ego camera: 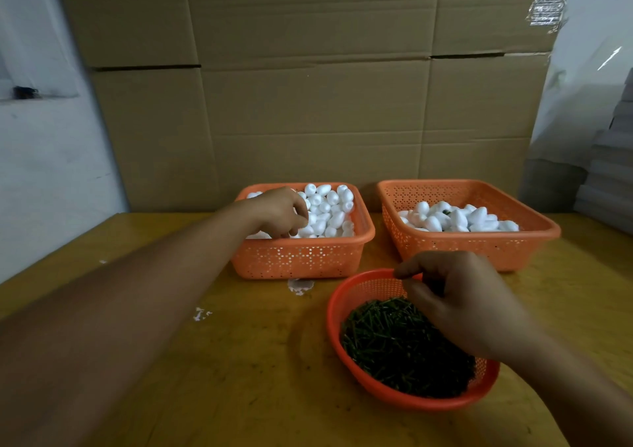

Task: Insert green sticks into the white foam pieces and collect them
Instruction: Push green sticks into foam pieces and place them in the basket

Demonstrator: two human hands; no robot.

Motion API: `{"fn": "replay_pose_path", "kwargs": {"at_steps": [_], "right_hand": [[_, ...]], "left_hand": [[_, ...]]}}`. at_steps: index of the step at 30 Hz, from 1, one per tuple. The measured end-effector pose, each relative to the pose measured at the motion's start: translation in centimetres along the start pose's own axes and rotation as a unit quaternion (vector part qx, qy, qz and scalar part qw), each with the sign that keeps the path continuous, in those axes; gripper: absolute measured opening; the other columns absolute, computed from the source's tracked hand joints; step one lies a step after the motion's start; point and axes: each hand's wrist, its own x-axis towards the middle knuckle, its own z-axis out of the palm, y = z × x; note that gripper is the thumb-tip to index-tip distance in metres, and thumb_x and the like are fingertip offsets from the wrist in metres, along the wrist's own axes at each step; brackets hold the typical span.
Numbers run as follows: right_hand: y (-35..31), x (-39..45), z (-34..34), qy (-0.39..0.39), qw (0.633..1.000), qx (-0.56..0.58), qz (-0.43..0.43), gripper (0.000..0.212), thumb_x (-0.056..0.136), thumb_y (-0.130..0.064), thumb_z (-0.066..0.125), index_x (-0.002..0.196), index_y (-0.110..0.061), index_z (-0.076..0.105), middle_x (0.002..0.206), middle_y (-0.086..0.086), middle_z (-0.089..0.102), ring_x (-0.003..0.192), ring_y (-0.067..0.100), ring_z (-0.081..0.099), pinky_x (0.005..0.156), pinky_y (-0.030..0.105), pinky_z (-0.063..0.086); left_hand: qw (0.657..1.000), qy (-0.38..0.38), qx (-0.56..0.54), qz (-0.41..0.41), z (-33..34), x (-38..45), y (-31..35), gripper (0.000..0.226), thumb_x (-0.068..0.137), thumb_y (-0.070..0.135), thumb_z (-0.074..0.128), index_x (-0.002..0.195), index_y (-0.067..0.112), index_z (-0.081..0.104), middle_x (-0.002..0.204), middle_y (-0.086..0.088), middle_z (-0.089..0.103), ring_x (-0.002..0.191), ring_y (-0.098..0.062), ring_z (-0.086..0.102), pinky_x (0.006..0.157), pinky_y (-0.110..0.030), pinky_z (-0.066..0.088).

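My left hand (279, 211) reaches into the left orange basket (301, 258), which is heaped with white foam pieces (330, 206). Its fingers curl down round one piece in the pile, and the fingertips are partly hidden. My right hand (455, 304) hovers over the round red basket (352, 292) of green sticks (394, 343). Thumb and fingers are curled together, with a dark sliver of green stick showing between them. The right orange basket (469, 247) holds foam pieces (455, 218), at least one with a green stick showing.
All three baskets stand on a yellow-brown wooden table (239, 361). A wall of cardboard boxes (308, 103) closes off the back. White foam crumbs (300, 286) lie in front of the left basket. Grey stacked material (609, 186) stands at the far right.
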Motion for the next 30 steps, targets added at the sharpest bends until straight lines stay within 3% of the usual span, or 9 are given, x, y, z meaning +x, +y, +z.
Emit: {"fn": "replay_pose_path", "kwargs": {"at_steps": [4, 10, 13, 16, 19, 25, 30], "right_hand": [[-0.1, 0.0, -0.1, 0.0, 1.0, -0.007, -0.002, 0.016, 0.09, -0.022, 0.068, 0.103, -0.028, 0.076, 0.054, -0.012, 0.062, 0.044, 0.007, 0.055, 0.044, 0.023, 0.038], [-0.7, -0.3, -0.3, 0.008, 1.0, -0.017, -0.02, 0.015, 0.089, -0.025, 0.069, 0.101, -0.031, 0.076, 0.052, -0.019, 0.058, 0.046, 0.005, 0.056, 0.044, 0.016, 0.033], [-0.8, -0.3, -0.2, 0.006, 1.0, -0.016, -0.025, 0.014, 0.09, -0.025, 0.07, 0.101, -0.031, 0.076, 0.054, -0.023, 0.059, 0.046, 0.004, 0.056, 0.043, 0.017, 0.034], [-0.8, -0.4, -0.2, 0.006, 1.0, -0.017, -0.021, 0.015, 0.09, -0.024, 0.07, 0.102, -0.03, 0.076, 0.053, -0.023, 0.058, 0.046, 0.004, 0.055, 0.045, 0.018, 0.033], [-0.7, -0.3, -0.1, 0.008, 1.0, -0.019, -0.022, 0.014, 0.089, -0.024, 0.07, 0.101, -0.03, 0.076, 0.052, -0.019, 0.059, 0.046, 0.006, 0.055, 0.045, 0.022, 0.035], [-0.7, -0.4, 0.1, 0.004, 0.999, -0.025, -0.025, 0.014, 0.09, -0.025, 0.069, 0.101, -0.031, 0.075, 0.052, -0.012, 0.06, 0.045, 0.008, 0.055, 0.044, 0.023, 0.035], [-0.7, -0.4, 0.1, 0.005, 0.999, -0.024, -0.021, 0.014, 0.089, -0.026, 0.068, 0.099, -0.032, 0.075, 0.053, -0.015, 0.06, 0.047, 0.006, 0.055, 0.046, 0.021, 0.033]], "left_hand": [[0.993, -0.073, 0.093, -0.015, -0.1, 1.4, -0.4, 0.021, 0.088, 0.037, 0.072, 0.107, 0.028, 0.073, 0.096, 0.003, 0.073, 0.086, -0.015, 0.073, 0.072, -0.026, 0.06], [0.967, -0.107, 0.229, -0.037, 0.5, 2.4, -0.3, 0.026, 0.089, 0.051, 0.064, 0.113, 0.042, 0.07, 0.115, 0.017, 0.062, 0.104, -0.011, 0.06, 0.09, -0.032, 0.053], [0.969, -0.125, 0.208, -0.034, 1.1, 2.7, -0.9, 0.034, 0.09, 0.052, 0.062, 0.121, 0.042, 0.067, 0.119, 0.023, 0.05, 0.109, -0.011, 0.052, 0.092, -0.032, 0.047], [0.969, -0.13, 0.208, -0.031, 1.4, 3.1, -1.3, 0.03, 0.085, 0.049, 0.066, 0.115, 0.046, 0.069, 0.109, 0.019, 0.054, 0.113, -0.013, 0.052, 0.1, -0.036, 0.044], [0.973, -0.132, 0.19, -0.02, 1.7, 3.3, -1.3, 0.029, 0.088, 0.039, 0.068, 0.116, 0.04, 0.07, 0.104, 0.018, 0.057, 0.109, -0.011, 0.055, 0.092, -0.031, 0.046], [0.979, -0.153, 0.136, -0.02, 1.5, 3.6, -0.9, 0.037, 0.084, 0.024, 0.071, 0.118, 0.039, 0.07, 0.093, 0.023, 0.062, 0.098, -0.006, 0.061, 0.092, -0.032, 0.053], [0.976, -0.175, 0.13, -0.011, 1.5, 3.6, -1.0, 0.036, 0.085, 0.023, 0.072, 0.115, 0.043, 0.07, 0.111, 0.018, 0.066, 0.109, -0.01, 0.061, 0.1, -0.037, 0.051]]}}
